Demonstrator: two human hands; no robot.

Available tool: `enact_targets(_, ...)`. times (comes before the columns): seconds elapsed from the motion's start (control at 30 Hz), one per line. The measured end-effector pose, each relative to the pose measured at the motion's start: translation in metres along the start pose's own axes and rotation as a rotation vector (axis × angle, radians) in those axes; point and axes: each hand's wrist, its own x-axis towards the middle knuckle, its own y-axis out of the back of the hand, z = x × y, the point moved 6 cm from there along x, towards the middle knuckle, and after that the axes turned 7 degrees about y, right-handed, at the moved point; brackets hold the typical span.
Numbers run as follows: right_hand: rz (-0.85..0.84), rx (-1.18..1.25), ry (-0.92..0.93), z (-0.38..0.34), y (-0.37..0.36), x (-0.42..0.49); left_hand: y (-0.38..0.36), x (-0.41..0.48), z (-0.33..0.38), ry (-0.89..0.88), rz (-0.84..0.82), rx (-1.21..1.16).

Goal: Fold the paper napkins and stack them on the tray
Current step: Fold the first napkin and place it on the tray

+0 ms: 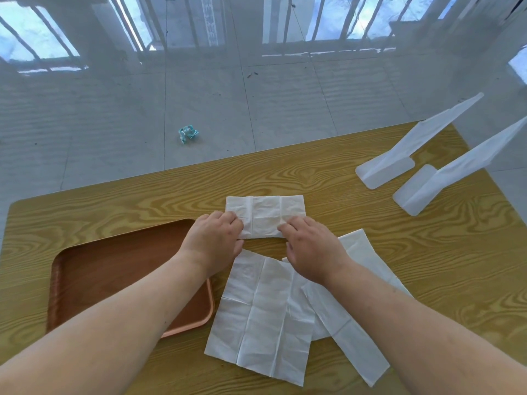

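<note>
On a yellow wood-grain table [370, 280], seen from above, several things are partly covered: the person's left forearm crosses the brown rectangular plastic tray [114, 266] at 8 o'clock and hides its right side, and the frame cuts off the table's near edge. Both hands cover the near corners of the folded white paper napkin [265, 215] at the centre, so the fingertips are hard to make out. The left hand [212, 240] curls its fingers over the napkin's left end and the right hand [313, 249] curls over its right end; each appears to pinch the near edge. Toward 6 o'clock an open white paper napkin [262, 317] lies flat, overlapping a second open white napkin [356, 337] that is partly under the right forearm. At 2 o'clock stand two white plastic stands [413, 146], leaning. On the grey tiled floor [114, 124] at 11 o'clock sits a crumpled teal wrapper [187, 134]; its print is too small to read
</note>
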Motion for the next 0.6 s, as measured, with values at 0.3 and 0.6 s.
enact_targets(0.3, 0.063, -0.033, -0.018, -0.029, 0.002, 0.001, 0.002, 0.003, 0.009, -0.022, 0.009, 0.055)
enact_targets(0.6, 0.109, 0.046, -0.004, -0.047, -0.008, 0.0, 0.003, 0.011, 0.014, 0.004, -0.042, 0.137)
